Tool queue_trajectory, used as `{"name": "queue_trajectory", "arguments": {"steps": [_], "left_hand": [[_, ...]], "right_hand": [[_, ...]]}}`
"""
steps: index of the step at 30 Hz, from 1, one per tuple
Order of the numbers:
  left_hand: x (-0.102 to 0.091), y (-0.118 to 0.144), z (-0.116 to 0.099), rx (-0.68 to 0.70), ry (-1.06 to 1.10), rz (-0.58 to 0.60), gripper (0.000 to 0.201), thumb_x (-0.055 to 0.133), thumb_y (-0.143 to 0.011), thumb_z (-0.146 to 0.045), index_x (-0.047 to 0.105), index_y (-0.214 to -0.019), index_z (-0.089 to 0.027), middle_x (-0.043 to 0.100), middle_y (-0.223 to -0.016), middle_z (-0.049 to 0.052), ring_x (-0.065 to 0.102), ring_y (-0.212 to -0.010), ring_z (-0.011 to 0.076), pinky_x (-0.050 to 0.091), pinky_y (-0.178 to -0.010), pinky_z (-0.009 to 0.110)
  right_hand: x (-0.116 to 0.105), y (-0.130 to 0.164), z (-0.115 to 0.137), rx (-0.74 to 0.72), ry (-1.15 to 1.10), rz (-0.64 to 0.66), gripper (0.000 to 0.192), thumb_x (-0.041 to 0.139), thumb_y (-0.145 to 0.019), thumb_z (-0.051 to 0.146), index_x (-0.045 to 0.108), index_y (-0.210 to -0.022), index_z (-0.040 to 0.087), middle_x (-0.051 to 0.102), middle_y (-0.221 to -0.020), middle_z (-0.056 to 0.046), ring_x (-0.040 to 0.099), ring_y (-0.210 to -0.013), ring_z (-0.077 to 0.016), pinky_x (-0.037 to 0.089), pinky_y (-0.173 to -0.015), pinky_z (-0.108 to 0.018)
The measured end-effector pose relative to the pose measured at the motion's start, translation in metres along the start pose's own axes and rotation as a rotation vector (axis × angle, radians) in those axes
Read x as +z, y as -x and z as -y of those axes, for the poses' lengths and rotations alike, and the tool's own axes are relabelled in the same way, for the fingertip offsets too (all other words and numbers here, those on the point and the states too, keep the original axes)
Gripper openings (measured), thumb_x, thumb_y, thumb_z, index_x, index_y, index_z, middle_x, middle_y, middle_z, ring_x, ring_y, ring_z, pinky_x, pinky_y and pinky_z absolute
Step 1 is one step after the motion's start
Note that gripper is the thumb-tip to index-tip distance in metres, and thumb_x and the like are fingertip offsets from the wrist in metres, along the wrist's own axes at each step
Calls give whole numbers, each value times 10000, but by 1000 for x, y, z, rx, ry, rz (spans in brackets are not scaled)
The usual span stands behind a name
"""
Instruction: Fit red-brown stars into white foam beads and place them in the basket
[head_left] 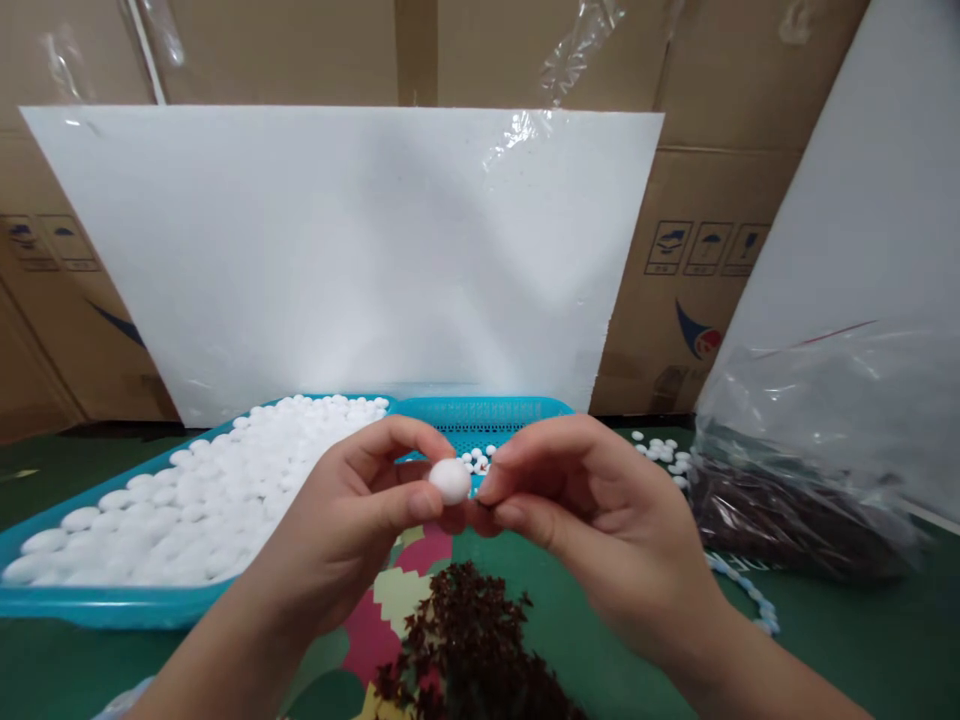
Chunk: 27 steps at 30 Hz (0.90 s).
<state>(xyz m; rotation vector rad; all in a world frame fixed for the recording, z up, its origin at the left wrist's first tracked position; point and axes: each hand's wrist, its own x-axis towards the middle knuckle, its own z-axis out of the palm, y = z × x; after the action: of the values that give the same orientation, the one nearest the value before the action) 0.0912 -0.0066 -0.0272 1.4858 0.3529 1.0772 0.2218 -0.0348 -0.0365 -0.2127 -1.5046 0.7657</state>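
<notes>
Both hands meet at the centre of the view, raised above the surface (862, 630). The left hand (352, 520) pinches a small white ball (450, 481) between thumb and forefinger; the fingers are closed on it. The right hand (592, 510) has its thumb and forefinger drawn together at the right side of the ball, touching it or very nearly so. Something small and dark seems to sit at those fingertips, but it is too small to identify.

Key relation: the ball lies between the two hands, at the fingertips of both. The left hand carries it; the right hand approaches from the ball's right side. The ball is nearly round, so no long axis can be stated.

Surrounding items:
- A turquoise tray (97, 605) lies to the left and behind the hands. It holds a large heap of white balls (187, 500), with a few loose ones at its far right end.
- A pile of dark red leafy pieces (472, 640) lies on the surface directly below the hands, partly over a coloured patterned sheet (405, 590).
- A clear plastic bag (810, 470) holding more dark red material lies to the right, with a few white balls beside it.
- A white board (337, 250) leans upright behind the tray, against cardboard boxes (712, 250).
</notes>
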Motion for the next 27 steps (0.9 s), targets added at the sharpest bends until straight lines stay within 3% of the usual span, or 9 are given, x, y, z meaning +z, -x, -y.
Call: {"name": "queue_trajectory", "arguments": {"steps": [27], "left_hand": [[2,0,1,42,-137,-25,111,563,-584,-131,547,-628,-233,586,-591,-74,535,-566,53,435,-515,98]], "right_hand": [[-4,-1,-1,-66,46,32,343,434,-606,-76,499,-774,216,503,-674,58,532,-602,-22,458,-564,-73]]}}
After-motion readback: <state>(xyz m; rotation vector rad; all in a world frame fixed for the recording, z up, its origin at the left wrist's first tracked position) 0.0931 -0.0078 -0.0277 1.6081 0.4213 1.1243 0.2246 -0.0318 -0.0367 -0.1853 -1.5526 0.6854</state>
